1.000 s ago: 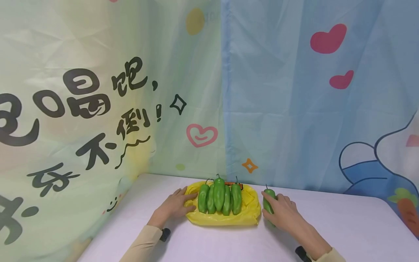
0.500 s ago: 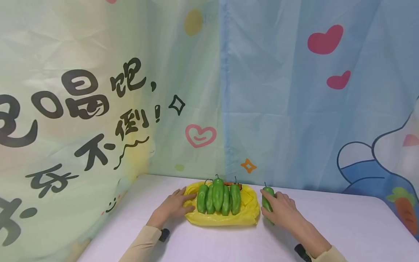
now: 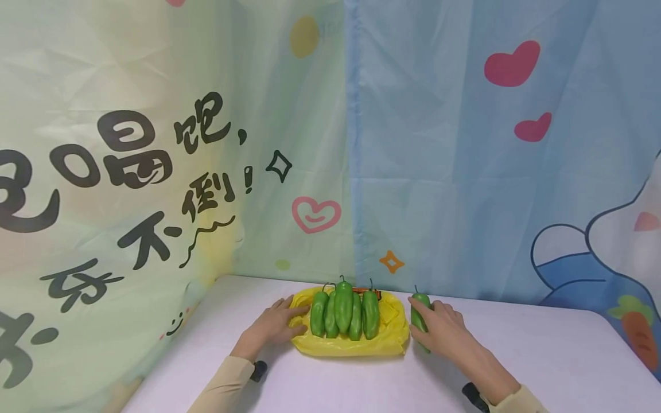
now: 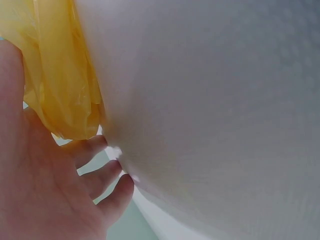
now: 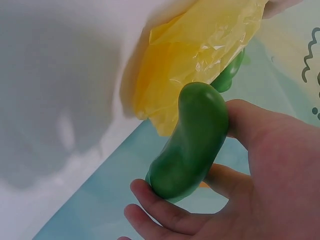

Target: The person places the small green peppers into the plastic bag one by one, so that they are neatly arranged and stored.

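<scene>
In the head view my left hand rests at the left side of a yellow plastic bag, its fingers spread and touching the edge. The left wrist view has the thumb along the yellow plastic, with other fingertips on the white surface beyond. Several green peppers lie side by side on the bag, stems pointing away. To the bag's right, my right hand holds another green pepper. From the right wrist, this pepper shows its smooth rounded tip, with thumb and fingers around it.
The white tabletop spreads out on both sides of the bag. A printed curtain stands behind the far table edge, and another lettered cloth hangs along the left. A small orange-red patch shows behind the peppers.
My right hand has shifted slightly left with the pepper, toward the bag. The left hand and the peppers on the bag stay in place; the head view has moved a little.
</scene>
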Demonstrator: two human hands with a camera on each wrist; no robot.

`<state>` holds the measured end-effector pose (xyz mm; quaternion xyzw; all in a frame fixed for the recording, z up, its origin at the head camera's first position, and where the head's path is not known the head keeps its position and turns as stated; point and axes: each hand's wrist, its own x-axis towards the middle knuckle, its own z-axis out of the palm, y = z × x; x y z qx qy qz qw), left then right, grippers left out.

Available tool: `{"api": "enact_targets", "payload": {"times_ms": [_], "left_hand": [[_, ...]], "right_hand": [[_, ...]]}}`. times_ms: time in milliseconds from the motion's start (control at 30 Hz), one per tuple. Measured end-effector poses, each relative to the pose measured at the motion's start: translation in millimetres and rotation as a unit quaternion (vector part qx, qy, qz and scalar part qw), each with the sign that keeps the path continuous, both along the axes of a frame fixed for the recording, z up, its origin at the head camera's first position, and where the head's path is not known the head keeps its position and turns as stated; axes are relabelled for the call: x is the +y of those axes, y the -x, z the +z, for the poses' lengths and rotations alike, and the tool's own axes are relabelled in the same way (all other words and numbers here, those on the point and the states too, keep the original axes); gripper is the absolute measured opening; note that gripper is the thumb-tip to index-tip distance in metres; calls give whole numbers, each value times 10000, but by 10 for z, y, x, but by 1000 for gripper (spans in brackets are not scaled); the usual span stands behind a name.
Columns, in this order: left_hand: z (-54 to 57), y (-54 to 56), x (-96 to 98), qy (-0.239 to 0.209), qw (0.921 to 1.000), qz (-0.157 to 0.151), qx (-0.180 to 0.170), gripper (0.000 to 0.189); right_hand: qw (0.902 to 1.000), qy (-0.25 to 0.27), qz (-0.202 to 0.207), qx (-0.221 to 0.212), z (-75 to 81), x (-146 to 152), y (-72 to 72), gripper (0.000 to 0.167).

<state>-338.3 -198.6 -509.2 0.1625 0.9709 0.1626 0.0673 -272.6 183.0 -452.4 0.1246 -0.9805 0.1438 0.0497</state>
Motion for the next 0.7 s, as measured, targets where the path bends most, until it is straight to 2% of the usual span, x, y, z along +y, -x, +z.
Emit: {"api": "enact_targets", "payload": {"times_ms": [700], "left_hand": [[23, -20, 11, 12, 10000, 51, -44, 56]], "right_hand": [[9999, -12, 7, -154, -20, -86, 17, 58]]}}
